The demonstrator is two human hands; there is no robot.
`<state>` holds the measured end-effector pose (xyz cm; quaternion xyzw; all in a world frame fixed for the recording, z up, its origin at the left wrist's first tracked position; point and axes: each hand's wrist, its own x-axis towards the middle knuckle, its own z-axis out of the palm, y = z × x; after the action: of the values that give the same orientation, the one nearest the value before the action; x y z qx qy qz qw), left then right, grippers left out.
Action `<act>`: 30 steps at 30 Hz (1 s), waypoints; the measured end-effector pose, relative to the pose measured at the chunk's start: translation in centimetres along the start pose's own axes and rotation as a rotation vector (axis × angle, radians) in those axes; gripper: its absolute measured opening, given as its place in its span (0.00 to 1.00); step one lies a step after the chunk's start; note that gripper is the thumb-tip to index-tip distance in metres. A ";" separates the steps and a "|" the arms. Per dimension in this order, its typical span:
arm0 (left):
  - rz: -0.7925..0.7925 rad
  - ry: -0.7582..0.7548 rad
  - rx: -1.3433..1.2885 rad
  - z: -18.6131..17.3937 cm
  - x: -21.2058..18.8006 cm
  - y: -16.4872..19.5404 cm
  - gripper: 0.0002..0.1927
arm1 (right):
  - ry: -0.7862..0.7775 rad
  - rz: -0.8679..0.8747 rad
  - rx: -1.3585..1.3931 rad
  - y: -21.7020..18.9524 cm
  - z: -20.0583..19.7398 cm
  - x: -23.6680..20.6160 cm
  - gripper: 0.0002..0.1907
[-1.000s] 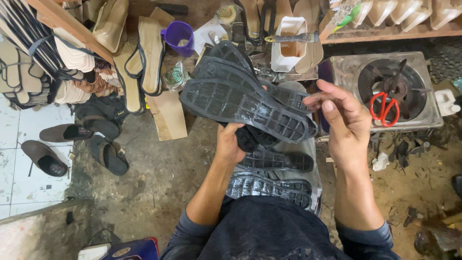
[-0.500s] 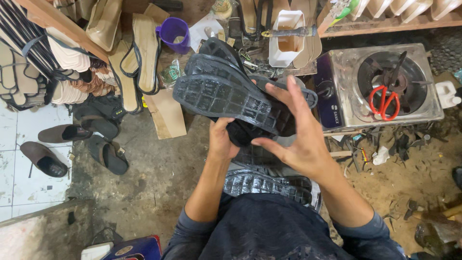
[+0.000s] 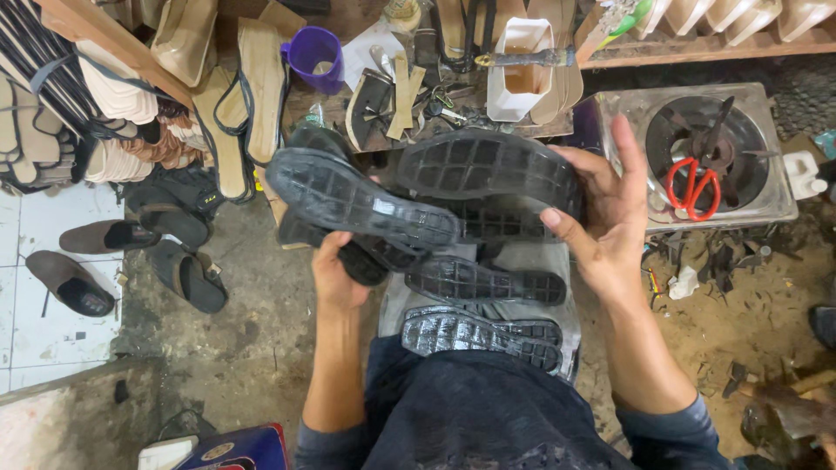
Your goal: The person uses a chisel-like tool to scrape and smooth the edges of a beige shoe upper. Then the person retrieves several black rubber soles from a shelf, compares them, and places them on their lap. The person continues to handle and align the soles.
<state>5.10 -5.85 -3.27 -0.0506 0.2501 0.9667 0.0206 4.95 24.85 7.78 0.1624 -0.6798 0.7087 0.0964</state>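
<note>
Left hand (image 3: 335, 278) is grasping one black sole (image 3: 357, 200); right hand (image 3: 610, 218) is gripping another sole (image 3: 488, 165). More soles (image 3: 483, 335) are lying on the lap; a stove (image 3: 697, 157) with red scissors (image 3: 692, 187) is sitting right.

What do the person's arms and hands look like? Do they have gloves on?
No gloves. The left hand and the right hand are both bare, with no rings or watch showing. Dark blue sleeves are pushed up near the elbows, so the forearms are uncovered.

Bare floor (image 3: 235, 305) leftward; stove (image 3: 697, 157) rightward
</note>
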 end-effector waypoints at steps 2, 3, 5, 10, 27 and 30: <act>0.139 -0.027 0.123 -0.9 -0.3 2.2 0.33 | -0.026 0.018 -0.091 1.7 -0.6 -0.5 0.53; 0.198 0.025 0.157 -1.4 -0.5 3.4 0.32 | -0.050 0.029 -0.168 2.6 -0.7 -0.8 0.54; 0.320 0.123 0.222 -2.0 -0.5 4.7 0.31 | -0.144 0.019 -0.430 4.4 -1.0 -1.1 0.56; 0.326 0.076 0.261 -1.7 -1.5 6.4 0.32 | -0.395 0.008 -1.003 6.0 -1.5 -1.5 0.52; -0.041 -0.127 -0.020 5.2 1.2 -3.0 0.26 | -0.210 -0.187 -0.578 -1.1 5.4 0.9 0.68; -0.021 -0.082 0.025 4.6 1.5 -3.8 0.24 | -0.192 -0.119 -0.541 -0.8 5.2 1.0 0.65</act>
<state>3.45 -0.29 -1.23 -0.0134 0.2607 0.9644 0.0413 4.87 19.60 9.03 0.2366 -0.8394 0.4762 0.1125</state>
